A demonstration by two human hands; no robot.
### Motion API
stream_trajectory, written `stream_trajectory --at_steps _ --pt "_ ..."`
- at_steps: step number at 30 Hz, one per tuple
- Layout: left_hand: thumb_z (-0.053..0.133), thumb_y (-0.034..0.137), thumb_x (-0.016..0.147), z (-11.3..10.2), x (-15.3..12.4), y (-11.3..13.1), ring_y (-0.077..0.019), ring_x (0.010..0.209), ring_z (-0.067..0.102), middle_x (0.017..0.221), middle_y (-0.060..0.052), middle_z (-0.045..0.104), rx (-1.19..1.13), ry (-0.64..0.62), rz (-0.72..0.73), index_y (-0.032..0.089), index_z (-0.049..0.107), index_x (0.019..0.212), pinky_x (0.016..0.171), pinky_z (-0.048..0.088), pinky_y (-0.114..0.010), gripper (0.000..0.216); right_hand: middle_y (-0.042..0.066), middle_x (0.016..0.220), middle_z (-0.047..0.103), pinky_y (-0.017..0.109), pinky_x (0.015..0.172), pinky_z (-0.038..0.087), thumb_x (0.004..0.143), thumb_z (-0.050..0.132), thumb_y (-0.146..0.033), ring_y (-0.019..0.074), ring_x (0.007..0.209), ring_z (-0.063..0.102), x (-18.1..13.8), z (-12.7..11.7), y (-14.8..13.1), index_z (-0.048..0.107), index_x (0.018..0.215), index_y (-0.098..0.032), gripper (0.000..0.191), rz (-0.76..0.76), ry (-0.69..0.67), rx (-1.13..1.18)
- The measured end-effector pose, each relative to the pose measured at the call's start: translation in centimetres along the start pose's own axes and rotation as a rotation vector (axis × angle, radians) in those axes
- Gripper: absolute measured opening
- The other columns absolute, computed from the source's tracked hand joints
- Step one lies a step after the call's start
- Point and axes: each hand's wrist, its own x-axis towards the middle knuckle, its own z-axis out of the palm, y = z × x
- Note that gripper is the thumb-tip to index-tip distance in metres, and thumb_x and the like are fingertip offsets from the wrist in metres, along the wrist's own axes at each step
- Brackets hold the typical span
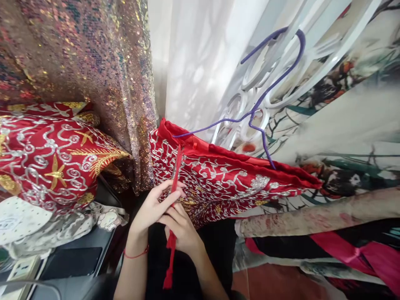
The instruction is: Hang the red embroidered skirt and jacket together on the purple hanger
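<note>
A red garment (225,179) with silver and gold embroidery hangs on a purple wire hanger (265,96). A thin red ribbon tie (173,208) drops from its waistband and ends in a tassel near the bottom edge. My left hand (153,208), with a red thread bracelet on the wrist, pinches the ribbon at the garment's front. My right hand (183,229) grips the same ribbon just below, fingers closed around it. Both hands touch each other.
A matching red embroidered cloth (53,158) lies at left on a dark surface, above white patterned fabric (46,225). A sequined curtain (93,62) hangs behind, a white curtain (200,58) next to it. Printed fabrics (343,125) and pink cloth (359,250) fill the right.
</note>
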Motion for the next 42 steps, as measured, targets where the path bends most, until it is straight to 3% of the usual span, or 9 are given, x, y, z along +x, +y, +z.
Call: stream_trajectory --at_steps 3,8,13,22,27,31,36,38,42 --pt "0.062 0.048 0.095 0.0 0.2 -0.2 -0.0187 0.080 0.069 0.092 -0.008 0.075 0.055 0.065 -0.002 0.017 0.075 0.105 0.072 0.055 -0.028 0.035 0.009 0.132 0.063 0.051 0.107 0.048 0.080 0.057 -0.016 0.0299 0.131 0.052 -0.6 -0.7 -0.1 0.072 0.106 -0.028 0.031 0.036 0.074 0.119" --pt "0.058 0.050 0.097 -1.2 -0.1 -1.6 -0.0196 0.085 0.068 0.090 -0.007 0.074 0.070 0.285 0.098 0.017 0.076 0.092 0.096 0.053 -0.036 0.038 0.013 0.123 0.064 0.047 0.092 0.059 0.092 0.054 -0.033 0.0274 0.108 0.067 -0.6 -1.4 -0.3 0.069 0.108 -0.025 0.023 0.190 0.435 0.365" --pt "0.065 0.046 0.094 -1.2 0.4 -1.6 -0.0102 0.057 0.054 0.066 0.003 0.058 -0.044 0.433 0.129 0.020 0.072 0.102 0.061 0.049 -0.022 0.028 0.006 0.107 0.063 0.029 0.074 0.061 0.098 0.052 -0.015 0.0155 0.089 0.070 0.7 -1.2 0.2 0.065 0.108 -0.027 0.020 0.332 0.571 0.503" --pt "0.071 0.049 0.088 -0.2 1.6 -0.7 -0.0142 0.079 0.060 0.088 -0.004 0.066 -0.032 0.248 0.112 0.019 0.064 0.085 0.079 0.053 -0.026 0.031 0.006 0.100 0.068 0.043 0.085 0.060 0.093 0.063 -0.028 0.0225 0.096 0.070 -0.5 -2.8 0.2 0.062 0.091 -0.027 0.002 0.174 0.507 0.670" --pt "0.067 0.053 0.090 -0.7 0.7 -1.4 -0.0131 0.060 0.058 0.078 -0.004 0.064 -0.250 0.006 0.003 0.021 0.062 0.105 0.064 0.053 -0.029 0.036 0.012 0.105 0.067 0.048 0.084 0.059 0.091 0.053 -0.065 0.0294 0.102 0.069 -1.0 -4.1 0.7 0.061 0.099 -0.026 0.040 0.156 0.289 0.709" --pt "0.067 0.048 0.089 -1.5 1.2 -1.7 -0.0088 0.049 0.039 0.061 0.003 0.047 -0.214 0.222 -0.023 0.018 0.067 0.094 0.047 0.037 -0.022 0.031 0.012 0.098 0.066 0.051 0.080 0.059 0.084 0.035 -0.089 0.0318 0.097 0.071 -1.5 -4.8 1.7 0.059 0.100 -0.024 0.071 0.166 0.249 0.745" --pt "0.059 0.048 0.092 -1.6 2.8 -1.1 -0.0109 0.062 0.046 0.068 0.000 0.054 0.012 0.611 0.130 0.017 0.075 0.091 0.059 0.041 -0.022 0.034 0.009 0.107 0.063 0.042 0.081 0.061 0.098 0.055 -0.047 0.0212 0.087 0.071 -1.1 -5.1 1.9 0.058 0.107 -0.026 0.023 0.274 0.480 0.612" --pt "0.061 0.047 0.092 -0.8 3.4 -0.3 -0.0113 0.063 0.048 0.069 0.000 0.055 0.029 0.595 0.174 0.020 0.076 0.104 0.060 0.042 -0.022 0.034 0.007 0.106 0.062 0.034 0.077 0.061 0.099 0.056 -0.028 0.0160 0.083 0.069 -0.3 -4.8 1.4 0.059 0.105 -0.026 0.008 0.349 0.526 0.567" --pt "0.064 0.052 0.090 1.1 4.1 1.5 -0.0125 0.065 0.052 0.070 -0.001 0.058 0.012 0.435 0.199 0.021 0.076 0.104 0.060 0.045 -0.023 0.037 0.006 0.102 0.064 0.025 0.065 0.056 0.102 0.046 -0.020 0.0114 0.074 0.064 1.6 -3.8 0.1 0.063 0.103 -0.024 0.017 0.320 0.357 0.555"
